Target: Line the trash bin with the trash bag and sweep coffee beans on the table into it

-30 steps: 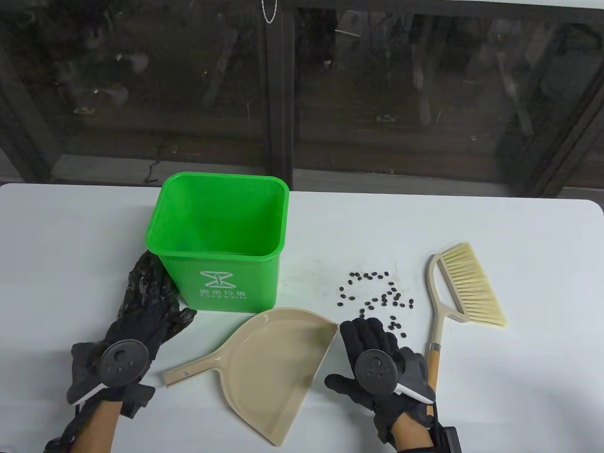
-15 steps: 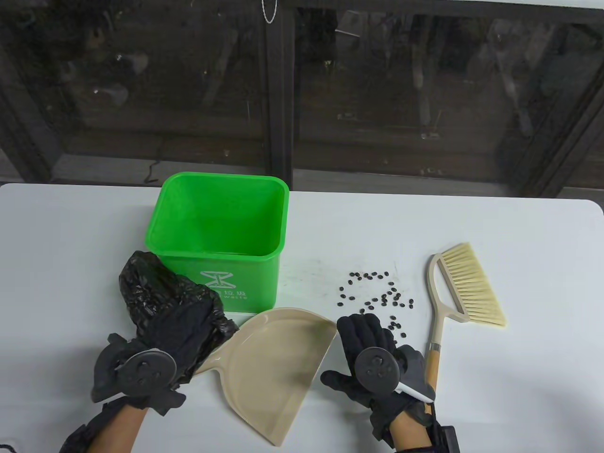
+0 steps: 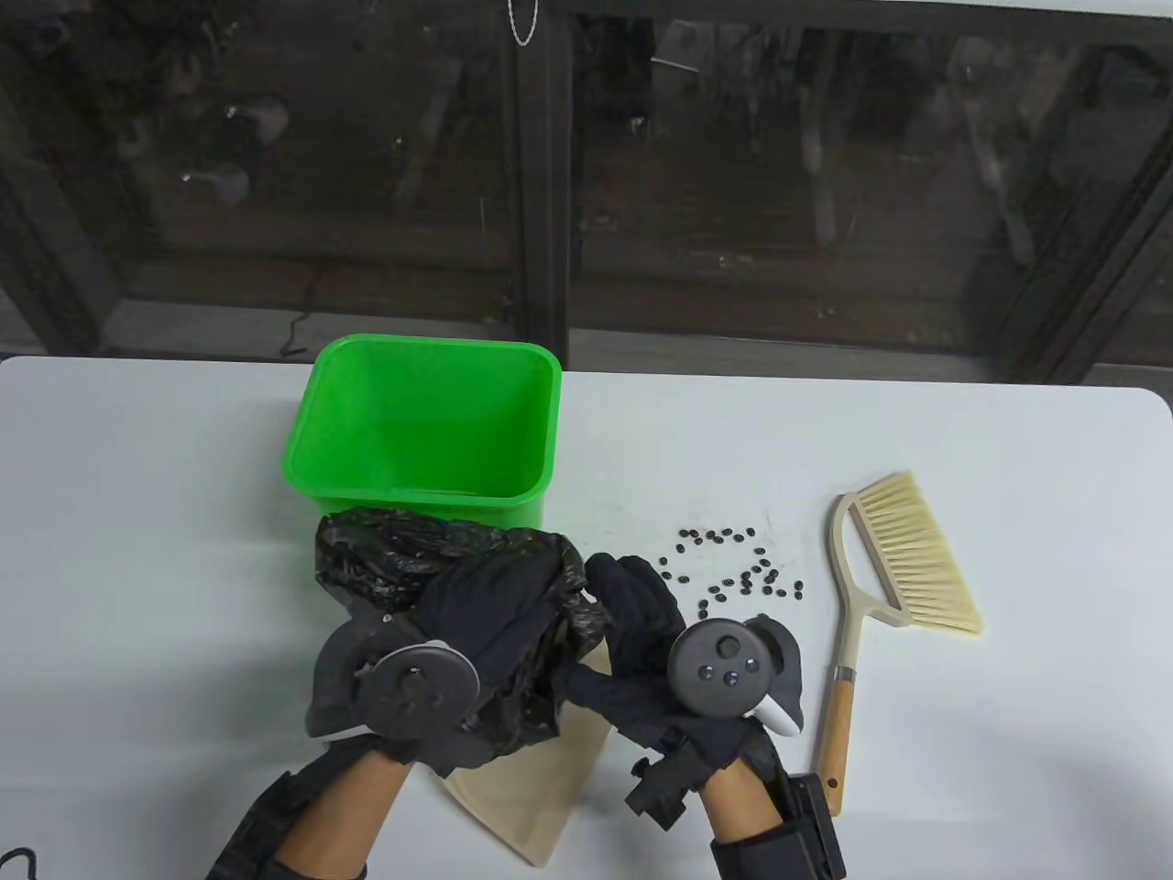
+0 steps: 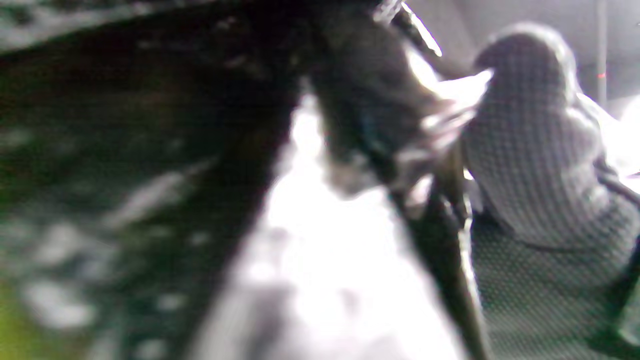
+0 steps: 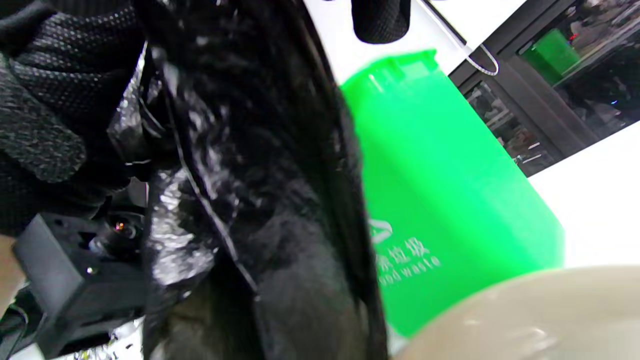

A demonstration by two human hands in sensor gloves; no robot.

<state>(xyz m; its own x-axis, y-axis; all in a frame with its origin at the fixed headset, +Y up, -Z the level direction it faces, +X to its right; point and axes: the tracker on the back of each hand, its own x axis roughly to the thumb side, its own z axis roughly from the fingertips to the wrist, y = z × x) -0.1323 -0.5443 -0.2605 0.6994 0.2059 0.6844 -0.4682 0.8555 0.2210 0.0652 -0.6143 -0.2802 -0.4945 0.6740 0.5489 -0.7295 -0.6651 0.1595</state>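
The empty green trash bin (image 3: pixel 302 431) stands at the back left of the white table (image 3: pixel 137 550). In front of it my left hand (image 3: pixel 476 596) grips the crumpled black trash bag (image 3: pixel 394 550), lifted off the table. My right hand (image 3: pixel 632 596) is at the bag's right edge, which lies pinched between its thumb and fingers. In the right wrist view the bag (image 5: pixel 260 150) fills the middle, with the bin (image 5: pixel 440 175) behind it. The left wrist view is blurred, mostly dark bag (image 4: pixel 125 150). Several coffee beans (image 3: pixel 733 582) lie scattered to the right of the hands.
A beige dustpan (image 3: pixel 541 788) lies under both hands, mostly hidden; its rim shows in the right wrist view (image 5: pixel 540 310). A hand brush (image 3: pixel 916 559) with pale bristles and a wooden handle lies at the right, beyond the beans. Dark windows run behind the table.
My left hand has lifted the bag and carried it right, in front of the bin. My right hand left the table near the beans, turned and moved left to the bag.
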